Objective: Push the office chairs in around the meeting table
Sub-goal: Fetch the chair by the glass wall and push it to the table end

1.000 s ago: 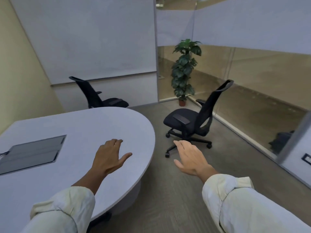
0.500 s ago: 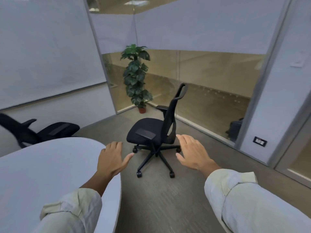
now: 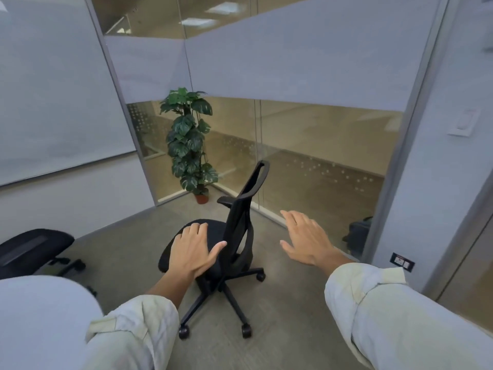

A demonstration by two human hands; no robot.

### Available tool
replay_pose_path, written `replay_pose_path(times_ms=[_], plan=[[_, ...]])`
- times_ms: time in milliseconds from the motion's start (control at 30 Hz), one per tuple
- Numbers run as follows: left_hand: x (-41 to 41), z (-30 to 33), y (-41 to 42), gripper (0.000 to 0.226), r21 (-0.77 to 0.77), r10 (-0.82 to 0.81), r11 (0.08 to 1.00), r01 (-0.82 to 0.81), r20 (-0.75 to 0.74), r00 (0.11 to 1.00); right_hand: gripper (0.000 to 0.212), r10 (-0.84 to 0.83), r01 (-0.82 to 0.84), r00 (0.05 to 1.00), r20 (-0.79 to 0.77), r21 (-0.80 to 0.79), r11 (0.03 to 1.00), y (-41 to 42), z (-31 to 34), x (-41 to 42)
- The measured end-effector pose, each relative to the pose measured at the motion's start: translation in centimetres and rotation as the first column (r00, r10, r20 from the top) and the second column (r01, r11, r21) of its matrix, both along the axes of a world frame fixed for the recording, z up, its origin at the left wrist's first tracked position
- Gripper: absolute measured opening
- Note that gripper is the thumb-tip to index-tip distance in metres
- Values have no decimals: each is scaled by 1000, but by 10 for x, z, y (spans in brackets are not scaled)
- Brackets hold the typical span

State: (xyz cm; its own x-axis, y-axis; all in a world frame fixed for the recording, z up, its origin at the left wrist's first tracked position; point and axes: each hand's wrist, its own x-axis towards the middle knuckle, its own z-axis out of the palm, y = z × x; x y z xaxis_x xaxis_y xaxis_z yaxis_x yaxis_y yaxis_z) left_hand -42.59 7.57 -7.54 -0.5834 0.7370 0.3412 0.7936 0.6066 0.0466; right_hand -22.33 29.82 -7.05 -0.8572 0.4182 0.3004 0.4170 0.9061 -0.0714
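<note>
Hands spread flat in front of me, palms down, fingers loose and holding nothing: my left hand [image 3: 193,251] hangs in the air in line with the seat of a black office chair [image 3: 234,236], and my right hand [image 3: 306,240] hovers to the right of its backrest. Neither hand touches the chair as far as I can tell.

That chair stands out on the grey floor [image 3: 288,324], well apart from the desk [image 3: 40,316], whose pale rounded end fills the lower left corner. Its backrest leans toward the glass wall [image 3: 320,145], its seat faces left, and its wheeled star base rests on the floor between my two forearms.

Another black chair [image 3: 29,249] sits at the far left, just beyond the desk's edge, only its seat and part of its base in view.

Both my arms wear pale rolled sleeves [image 3: 386,303]. A tall leafy plant [image 3: 188,140] in a small red-brown pot stands in the corner where the glass panels meet, behind the nearer chair. A dark bag [image 3: 358,233] shows beyond the glass, low on the right.
</note>
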Motion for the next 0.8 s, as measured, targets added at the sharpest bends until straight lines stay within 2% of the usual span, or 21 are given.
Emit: replay_pose_path(times_ms=[300, 367, 433, 500, 633, 800], plan=[[-51, 5, 166, 72, 132, -13, 991, -3, 123, 992, 74, 31, -31, 999, 9, 2, 1000, 143, 4, -76], [-70, 4, 202, 72, 141, -13, 990, -11, 171, 985, 73, 55, -55, 998, 22, -19, 998, 171, 6, -103], [-126, -10, 275, 70, 140, 14, 989, -47, 228, 973, 73, 78, -77, 996, 53, -21, 997, 241, -8, -168], [-148, -13, 303, 66, 101, 14, 994, -39, 239, 971, 75, 88, -84, 993, 82, -45, 995, 265, -8, -195], [-154, -30, 316, 63, 8, -24, 1000, 23, 133, 991, 76, 87, -82, 991, 103, -45, 996, 276, -18, -209], [-203, -51, 369, 66, -120, -38, 991, 53, 129, 991, 78, 122, -108, 978, 167, -89, 990, 337, -23, -284]])
